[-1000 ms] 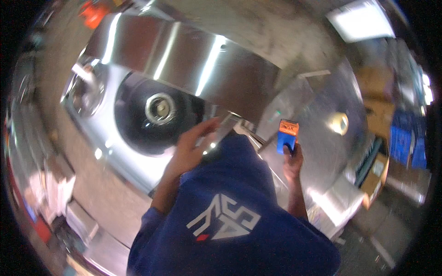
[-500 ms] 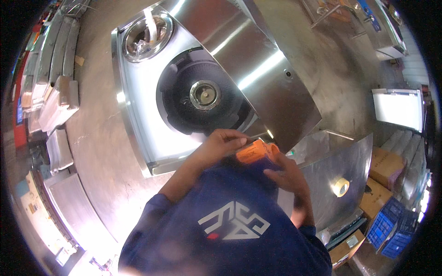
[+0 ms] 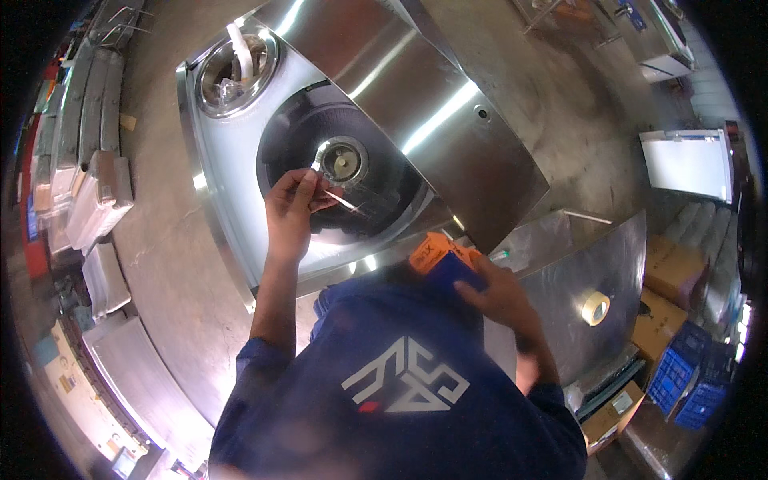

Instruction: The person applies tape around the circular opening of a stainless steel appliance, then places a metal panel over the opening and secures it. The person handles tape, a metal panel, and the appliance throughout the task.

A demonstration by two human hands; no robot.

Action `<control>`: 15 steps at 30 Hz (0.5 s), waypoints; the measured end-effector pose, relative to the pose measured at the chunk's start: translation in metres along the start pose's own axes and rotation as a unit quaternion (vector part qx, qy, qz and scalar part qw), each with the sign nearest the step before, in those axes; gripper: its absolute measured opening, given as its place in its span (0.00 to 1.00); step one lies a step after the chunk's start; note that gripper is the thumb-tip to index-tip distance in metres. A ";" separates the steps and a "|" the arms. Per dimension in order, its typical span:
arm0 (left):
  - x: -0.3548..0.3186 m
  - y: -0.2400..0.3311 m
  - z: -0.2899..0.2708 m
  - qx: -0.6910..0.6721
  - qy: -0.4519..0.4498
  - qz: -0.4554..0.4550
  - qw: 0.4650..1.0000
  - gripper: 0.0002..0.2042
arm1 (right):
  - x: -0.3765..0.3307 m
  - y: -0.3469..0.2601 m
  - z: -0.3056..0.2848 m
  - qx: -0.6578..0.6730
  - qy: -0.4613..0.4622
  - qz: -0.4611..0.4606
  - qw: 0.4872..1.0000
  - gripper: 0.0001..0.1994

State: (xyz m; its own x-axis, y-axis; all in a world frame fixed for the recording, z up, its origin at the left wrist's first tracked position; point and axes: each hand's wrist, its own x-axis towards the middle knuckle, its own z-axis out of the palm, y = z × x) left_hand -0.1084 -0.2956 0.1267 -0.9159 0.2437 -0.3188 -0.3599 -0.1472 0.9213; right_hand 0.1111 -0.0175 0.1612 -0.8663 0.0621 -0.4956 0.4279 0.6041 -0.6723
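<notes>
Left hand point(image 3: 298, 202): grasping a thin white stick point(image 3: 342, 200) over the black round recess point(image 3: 290, 138) in the white surface point(image 3: 230, 156); contact with the recess cannot be determined, and the stick's rear end is concealed by the fingers. Right hand point(image 3: 504, 290): grasping an orange-and-blue box point(image 3: 452, 262), partly covered by that hand. Steel panel point(image 3: 448, 152): cut off at upper edge. Round steel well point(image 3: 214, 86): contents hard to identify.

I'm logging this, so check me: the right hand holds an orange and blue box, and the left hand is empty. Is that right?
Not quite: the left hand isn't empty. The head view shows it holding a thin, white, stick-like item. The right hand does hold the orange and blue box.
</notes>
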 end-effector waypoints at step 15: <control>-0.067 0.070 0.050 0.333 -0.103 0.334 0.876 0.05 | -0.039 0.054 0.031 0.181 0.443 0.237 0.846 0.24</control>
State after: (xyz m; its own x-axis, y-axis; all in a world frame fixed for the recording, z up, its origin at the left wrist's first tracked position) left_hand -0.0635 -0.2739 0.2241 -0.8068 0.4942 0.3237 0.4898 0.2532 0.8342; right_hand 0.1758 -0.0118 0.1267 -0.3599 0.8967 -0.2577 0.6933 0.0722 -0.7171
